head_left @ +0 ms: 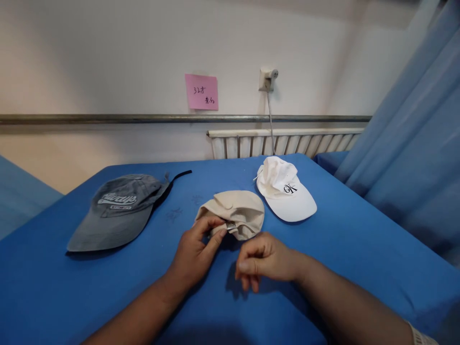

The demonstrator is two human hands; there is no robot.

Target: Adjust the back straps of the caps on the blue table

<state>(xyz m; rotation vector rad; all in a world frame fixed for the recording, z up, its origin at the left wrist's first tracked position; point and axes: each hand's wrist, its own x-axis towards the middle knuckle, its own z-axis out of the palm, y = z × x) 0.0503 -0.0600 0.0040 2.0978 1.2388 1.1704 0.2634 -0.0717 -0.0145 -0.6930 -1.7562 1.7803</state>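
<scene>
A beige cap [235, 211] lies in the middle of the blue table [359, 239]. My left hand [196, 254] pinches the cap's back strap near its small metal buckle [230, 225]. Just in front of the cap hovers my right hand [262, 261], its fingers curled loosely together with nothing visible in them, not touching the cap. A grey cap [117, 211] with white lettering rests at the left. At the right of the beige cap sits a white cap [283, 189] with a black logo.
A black strap [179, 176] trails from the grey cap. Behind the table are a white radiator [283, 142], a metal wall rail [108, 118], a pink note [201, 91] and a wall socket with a cable [268, 81]. A blue curtain [413, 134] hangs at the right.
</scene>
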